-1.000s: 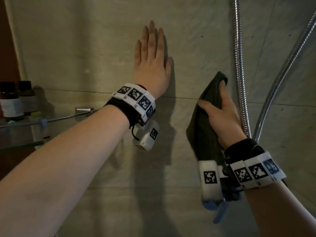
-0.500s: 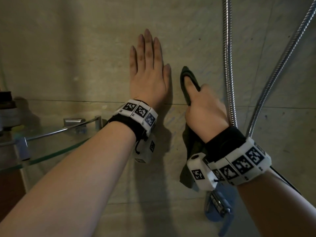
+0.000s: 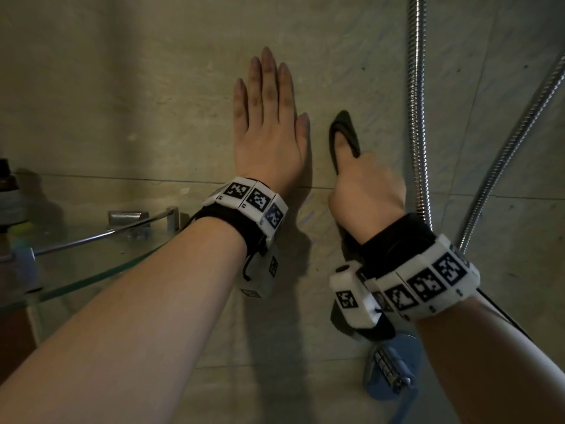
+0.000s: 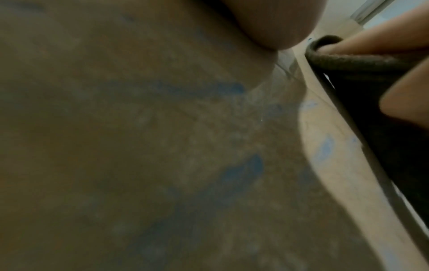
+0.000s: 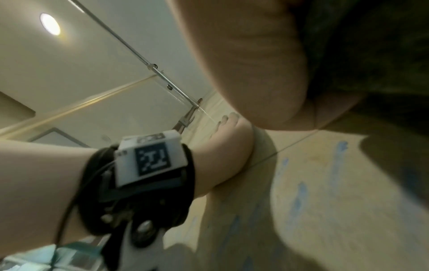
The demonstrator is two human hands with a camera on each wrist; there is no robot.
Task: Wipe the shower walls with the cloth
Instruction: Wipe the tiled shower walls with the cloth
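The beige tiled shower wall [image 3: 122, 87] fills the head view. My left hand [image 3: 269, 133] lies flat against it, fingers straight and together. Just to its right, my right hand [image 3: 363, 185] holds a dark cloth [image 3: 344, 127] against the wall, with the thumb tucked into the cloth's upper fold. The rest of the cloth hangs down behind the wrist. In the left wrist view, fingers [image 4: 383, 42] pinch the cloth's [image 4: 371, 110] rolled edge. The right wrist view shows the cloth [image 5: 371, 45] under my palm and my left hand [image 5: 232, 139] on the wall beyond.
Two metal shower hoses [image 3: 417, 102] [image 3: 513, 142] hang right of my right hand. A glass corner shelf [image 3: 91, 264] with a metal rail juts out at the lower left, with bottles [image 3: 6, 191] at its far end. A blue and metal piece [image 3: 389, 368] shows below my right wrist.
My right hand has slid the cloth left, away from the hose and close beside my left hand. The left hand has stayed flat on the wall.
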